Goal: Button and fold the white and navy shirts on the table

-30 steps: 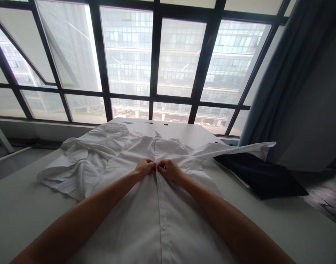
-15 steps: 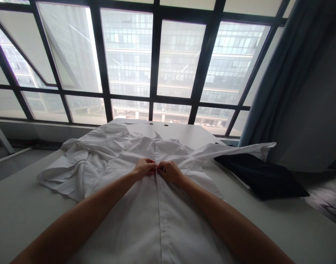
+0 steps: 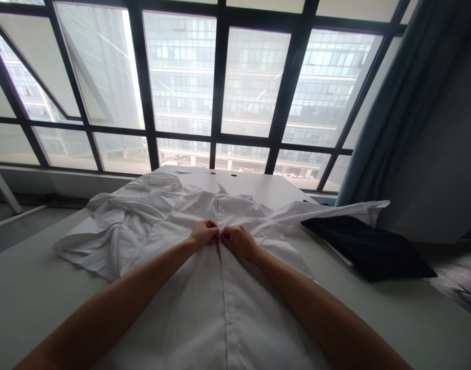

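A white button-front shirt [image 3: 173, 324] lies spread and creased on a white table [image 3: 31, 288], its front facing up. My left hand [image 3: 203, 234] and my right hand [image 3: 238, 241] meet at the shirt's central placket [image 3: 224, 288], pinching the cloth on either side of it. A small dark gap shows near my right fingers. The fingers hide any button between them. One shirt button [image 3: 230, 318] shows below my hands. A long sleeve [image 3: 327, 211] stretches out to the right.
A black cushion [image 3: 366, 246] lies at the table's right edge under the sleeve. A blue-grey curtain [image 3: 385, 108] hangs at the right. Behind the table is a large dark-framed window [image 3: 220, 87], and grey floor shows at the left.
My hands stay pinched at the placket with only slight finger movement. The whole view has shifted a little.
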`<state>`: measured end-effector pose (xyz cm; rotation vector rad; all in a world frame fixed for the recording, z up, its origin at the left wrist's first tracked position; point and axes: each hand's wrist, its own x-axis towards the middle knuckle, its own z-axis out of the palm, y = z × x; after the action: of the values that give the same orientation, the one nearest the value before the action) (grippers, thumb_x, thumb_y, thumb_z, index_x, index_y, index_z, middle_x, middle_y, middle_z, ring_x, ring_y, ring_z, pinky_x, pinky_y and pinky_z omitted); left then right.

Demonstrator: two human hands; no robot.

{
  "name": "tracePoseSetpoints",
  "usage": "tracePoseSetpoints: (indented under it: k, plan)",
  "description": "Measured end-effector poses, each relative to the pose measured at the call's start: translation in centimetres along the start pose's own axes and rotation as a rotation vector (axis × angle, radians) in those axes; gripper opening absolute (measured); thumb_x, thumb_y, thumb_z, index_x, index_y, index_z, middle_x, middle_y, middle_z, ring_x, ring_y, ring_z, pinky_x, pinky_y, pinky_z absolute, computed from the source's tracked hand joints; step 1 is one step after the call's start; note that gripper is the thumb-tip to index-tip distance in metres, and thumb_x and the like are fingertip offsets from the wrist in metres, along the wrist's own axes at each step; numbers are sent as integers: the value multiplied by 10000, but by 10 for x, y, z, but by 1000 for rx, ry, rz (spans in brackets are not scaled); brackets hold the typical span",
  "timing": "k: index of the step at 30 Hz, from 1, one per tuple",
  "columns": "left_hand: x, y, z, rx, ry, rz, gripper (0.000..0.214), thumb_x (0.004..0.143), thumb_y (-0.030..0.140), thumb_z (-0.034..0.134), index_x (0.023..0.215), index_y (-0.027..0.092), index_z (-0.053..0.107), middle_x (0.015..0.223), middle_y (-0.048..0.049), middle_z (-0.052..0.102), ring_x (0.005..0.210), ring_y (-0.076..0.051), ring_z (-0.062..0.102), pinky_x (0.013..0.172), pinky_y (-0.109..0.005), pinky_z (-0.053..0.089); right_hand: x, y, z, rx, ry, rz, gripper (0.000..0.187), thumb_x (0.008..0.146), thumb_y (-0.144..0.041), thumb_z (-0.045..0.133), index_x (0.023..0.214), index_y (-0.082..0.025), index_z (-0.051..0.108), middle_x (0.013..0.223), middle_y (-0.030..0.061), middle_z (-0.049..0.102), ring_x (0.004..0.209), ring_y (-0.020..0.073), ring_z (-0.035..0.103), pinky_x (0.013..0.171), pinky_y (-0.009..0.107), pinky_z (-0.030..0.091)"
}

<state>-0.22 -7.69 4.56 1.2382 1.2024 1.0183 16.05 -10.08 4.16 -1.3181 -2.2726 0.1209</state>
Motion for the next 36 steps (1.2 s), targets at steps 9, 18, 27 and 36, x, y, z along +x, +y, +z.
tracePoseSetpoints:
  k: [9, 18, 27, 36]
  plan:
    - [4, -7, -2, 29, -89, 308, 195, 659, 176, 676, 726, 191, 493, 484, 89, 523, 415, -76, 483, 428, -177, 345, 11, 17, 17, 470, 101, 155, 186, 833, -292, 626, 744, -138, 680, 658, 12, 664, 585, 121, 563, 550, 204, 417]
    - [5, -9, -10, 385, -168, 596, 86, 753, 257, 628, 776, 181, 594, 697, 20, 612, 635, -117, 534, 615, -215, 428, 14, 18, 12, 799, -59, 426, 194, 783, -256, 566, 607, -175, 561, 469, -57, 493, 365, 76, 431, 358, 180, 297]
    - [9, -18, -18, 963, -36, 648, 312, 909, 310, 553, 1180, 181, 639, 1207, -131, 665, 1183, -275, 564, 1049, -413, 398, 10, 16, -1, 446, -44, 409, 242, 862, -308, 527, 704, -161, 637, 613, 36, 631, 576, 160, 598, 540, 236, 441]
    - [-10, -20, -22, 1345, -268, 390, 616, 1001, 450, 282, 1550, 173, 306, 1632, -148, 197, 1508, -317, 166, 1154, -635, 138, -27, 30, -8, -213, -242, 260, 581, 1011, -432, 369, 1506, -130, 404, 1585, 144, 316, 1460, 272, 280, 1177, 431, 204]
